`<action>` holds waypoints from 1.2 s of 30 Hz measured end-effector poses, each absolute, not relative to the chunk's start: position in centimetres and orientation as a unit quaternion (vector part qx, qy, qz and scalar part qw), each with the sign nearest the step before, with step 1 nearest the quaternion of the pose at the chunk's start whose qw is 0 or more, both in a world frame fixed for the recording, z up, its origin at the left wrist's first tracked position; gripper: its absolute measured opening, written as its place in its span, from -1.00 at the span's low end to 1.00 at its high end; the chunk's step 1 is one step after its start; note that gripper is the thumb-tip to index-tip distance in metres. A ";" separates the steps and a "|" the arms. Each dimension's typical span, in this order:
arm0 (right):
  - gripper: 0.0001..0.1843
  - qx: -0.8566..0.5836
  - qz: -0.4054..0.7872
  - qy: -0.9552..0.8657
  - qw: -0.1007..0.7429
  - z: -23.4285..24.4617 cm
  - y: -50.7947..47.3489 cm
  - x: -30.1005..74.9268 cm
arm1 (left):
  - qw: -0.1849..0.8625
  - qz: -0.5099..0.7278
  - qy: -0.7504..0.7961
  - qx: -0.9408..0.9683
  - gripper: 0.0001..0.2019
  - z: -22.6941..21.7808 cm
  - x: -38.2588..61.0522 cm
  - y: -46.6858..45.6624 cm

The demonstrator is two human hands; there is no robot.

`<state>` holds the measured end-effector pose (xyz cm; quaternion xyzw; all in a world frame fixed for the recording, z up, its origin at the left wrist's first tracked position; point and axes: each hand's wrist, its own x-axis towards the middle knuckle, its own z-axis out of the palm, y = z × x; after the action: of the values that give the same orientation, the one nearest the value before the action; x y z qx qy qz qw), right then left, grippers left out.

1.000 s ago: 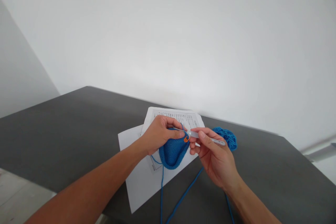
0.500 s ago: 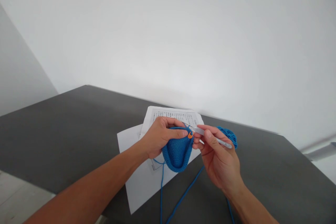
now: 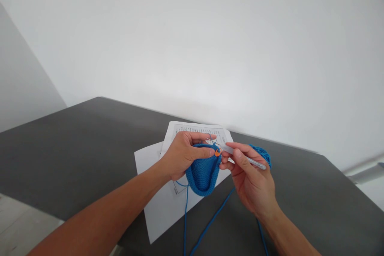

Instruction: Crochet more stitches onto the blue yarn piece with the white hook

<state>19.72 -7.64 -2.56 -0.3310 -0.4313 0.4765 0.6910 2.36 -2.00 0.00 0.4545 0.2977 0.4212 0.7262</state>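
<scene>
Blue yarn, worked into a crocheted piece [image 3: 201,172], is pinched along its far edge by the left hand [image 3: 183,155]: the thumb presses flat on the near face, the forefinger reaches out to the right with a strand looped over it, and the other fingertips are largely hidden behind the fabric. The right hand [image 3: 251,180] grips a hook [image 3: 257,163] like a pen, thumb and forefinger closed on its pale, translucent handle, the thin metal shaft pointing left past the loop at the rim. Whether its tip has caught the yarn is too small to tell.

Just beside the left thumb, an orange plastic stitch marker [image 3: 217,152] hangs at the rim. Below it the stitches run in tight, ridged rounds, a spiral base with a soft, curled wall, so a good part of the cup seems made. The rim is open and the yarn uncut, so the current round looks unfinished; how many remain cannot be told.

Farther out, a loose, stringy yarn bundle [image 3: 263,154] sits partly behind the right hand, and smooth strands [image 3: 213,220] trail nearward. Beneath lie a printed sheet [image 3: 170,136] and blank white paper [image 3: 159,208], on a matte dark-grey table [image 3: 75,148] against a plain wall [image 3: 192,48].
</scene>
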 end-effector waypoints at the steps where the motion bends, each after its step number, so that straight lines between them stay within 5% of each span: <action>1: -0.81 -0.331 0.476 -0.436 0.689 -2.6 -7.6 19.8 | 0.726 0.420 0.298 0.455 -0.52 0.1 2.3 -2.0; 36: -0.81 -0.356 0.417 -0.533 0.644 -1.4 -7.7 21.5 | 0.665 0.405 0.338 0.529 -0.48 -0.1 1.9 -1.7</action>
<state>21.50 -7.66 -1.36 -0.3563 -0.5330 0.4166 0.6445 1.93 -1.71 -0.14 0.5285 0.3378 0.4049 0.6653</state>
